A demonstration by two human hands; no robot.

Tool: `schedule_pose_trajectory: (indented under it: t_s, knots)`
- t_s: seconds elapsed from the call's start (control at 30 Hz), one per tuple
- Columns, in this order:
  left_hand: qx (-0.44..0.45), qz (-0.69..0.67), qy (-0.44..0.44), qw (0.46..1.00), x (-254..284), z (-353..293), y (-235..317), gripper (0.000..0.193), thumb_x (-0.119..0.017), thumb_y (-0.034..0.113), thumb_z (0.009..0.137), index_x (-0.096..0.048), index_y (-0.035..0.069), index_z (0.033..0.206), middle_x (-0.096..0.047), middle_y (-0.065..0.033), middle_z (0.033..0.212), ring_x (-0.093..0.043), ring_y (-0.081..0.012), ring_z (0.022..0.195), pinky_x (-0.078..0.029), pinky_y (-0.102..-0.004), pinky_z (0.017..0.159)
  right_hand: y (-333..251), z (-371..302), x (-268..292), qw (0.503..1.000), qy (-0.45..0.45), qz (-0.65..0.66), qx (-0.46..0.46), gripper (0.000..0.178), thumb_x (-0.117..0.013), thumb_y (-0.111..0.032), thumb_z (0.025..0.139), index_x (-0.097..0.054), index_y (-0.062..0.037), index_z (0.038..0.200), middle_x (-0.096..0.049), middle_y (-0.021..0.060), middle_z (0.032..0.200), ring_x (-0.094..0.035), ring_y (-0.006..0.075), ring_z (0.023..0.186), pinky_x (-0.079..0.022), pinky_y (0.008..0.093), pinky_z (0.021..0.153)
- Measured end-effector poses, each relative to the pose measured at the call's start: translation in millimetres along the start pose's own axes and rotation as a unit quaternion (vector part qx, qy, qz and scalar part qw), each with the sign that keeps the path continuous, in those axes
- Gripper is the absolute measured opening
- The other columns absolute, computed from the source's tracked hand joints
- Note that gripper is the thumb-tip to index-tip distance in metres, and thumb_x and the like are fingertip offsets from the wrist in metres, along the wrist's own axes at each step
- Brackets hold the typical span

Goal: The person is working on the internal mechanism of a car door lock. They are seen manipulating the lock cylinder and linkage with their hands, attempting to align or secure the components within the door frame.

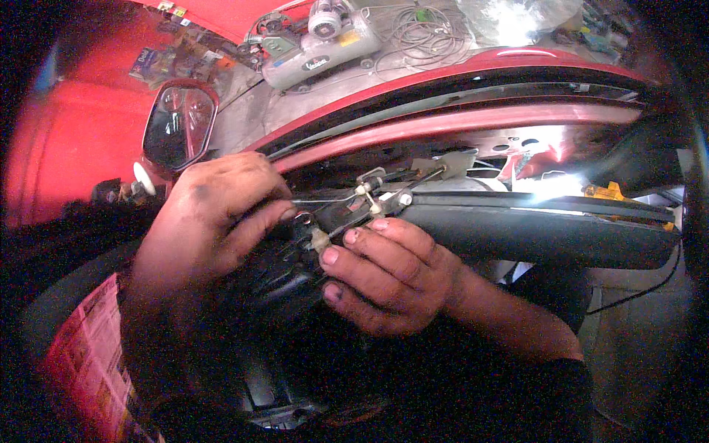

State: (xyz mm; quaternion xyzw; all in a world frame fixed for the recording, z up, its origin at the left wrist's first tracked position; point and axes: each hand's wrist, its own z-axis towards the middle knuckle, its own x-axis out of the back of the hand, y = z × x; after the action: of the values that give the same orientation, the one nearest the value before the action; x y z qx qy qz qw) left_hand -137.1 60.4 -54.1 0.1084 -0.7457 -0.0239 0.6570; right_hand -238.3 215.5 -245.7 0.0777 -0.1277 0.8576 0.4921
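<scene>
My left hand point(221, 210) is closed, thumb against fingers, on one end of a thin metal rod point(325, 201). The rod runs right to a pale plastic clip point(362, 190). Close beside it, my right hand point(395, 277) curls its fingers around a dark handle mechanism, which carries another pale clip point(319, 240). A white plastic end piece point(405, 198) sits just above the right fingertips. Both hands work at the top of a dark door trim panel point(517, 232), which stands apart from the red car door point(473, 120). The right palm hides part of the mechanism.
A side mirror point(177, 129) juts out at the upper left. Beyond the door, an air compressor point(317, 63) and a coiled hose point(417, 40) are on the floor. An orange part point(605, 191) tops the panel's right end, with a black cable point(642, 292) hanging below.
</scene>
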Motion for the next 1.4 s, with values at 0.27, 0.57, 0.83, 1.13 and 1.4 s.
schedule_pose_trajectory:
  t_s: [0.27,0.57,0.83,1.13,1.4]
  knots:
    - [0.039,-0.084,-0.018,0.996,-4.8,13.7,-1.0,0.014,-0.072,0.011,0.085,-0.066,-0.002,0.085,-0.064,-0.0202,0.078,-0.065,-0.0375,0.076,-0.051,-0.0415,0.068,-0.3,3.4,-4.2,1.0,0.012,-0.004,-0.001,0.028,-0.065,-0.018,0.092,-0.058,-0.0147,0.118,-0.065,0.0096,0.125,-0.064,0.0248,0.107,-0.052,0.0432,0.095]
    - [0.068,-0.154,-0.009,0.986,-10.1,7.7,-10.1,0.017,-0.07,0.015,0.091,-0.069,-0.001,0.093,-0.068,-0.0147,0.083,-0.067,-0.029,0.078,-0.052,-0.0386,0.071,-0.9,2.5,-0.6,1.0,-0.002,-0.017,0.002,0.026,-0.064,-0.018,0.092,-0.058,-0.0145,0.118,-0.066,0.0097,0.125,-0.064,0.0257,0.108,-0.051,0.0438,0.096]
    - [-0.028,-0.038,-0.035,0.998,7.2,3.4,-8.5,0.014,-0.073,0.009,0.081,-0.065,-0.002,0.083,-0.062,-0.0176,0.078,-0.064,-0.0376,0.076,-0.051,-0.0444,0.069,3.7,0.9,3.1,1.0,-0.018,-0.017,0.014,0.026,-0.065,-0.017,0.093,-0.058,-0.0145,0.118,-0.066,0.01,0.126,-0.064,0.0255,0.108,-0.052,0.0436,0.096]
    - [0.023,-0.057,0.004,0.998,-7.6,7.7,-2.3,0.014,-0.073,0.009,0.081,-0.064,-0.002,0.082,-0.061,-0.0194,0.074,-0.063,-0.0381,0.071,-0.05,-0.0431,0.065,1.1,2.0,-0.3,1.0,-0.003,-0.012,0.006,0.026,-0.064,-0.017,0.092,-0.059,-0.0144,0.118,-0.066,0.0098,0.126,-0.064,0.0255,0.108,-0.052,0.043,0.096]
    - [0.01,-0.036,0.024,0.999,-15.4,12.1,-3.3,0.016,-0.074,0.012,0.081,-0.067,-0.001,0.086,-0.064,-0.0177,0.076,-0.065,-0.0344,0.07,-0.051,-0.04,0.066,0.0,3.7,-0.3,1.0,-0.004,-0.011,0.006,0.027,-0.067,-0.017,0.09,-0.06,-0.0135,0.116,-0.064,0.0099,0.125,-0.064,0.029,0.11,-0.053,0.046,0.096]
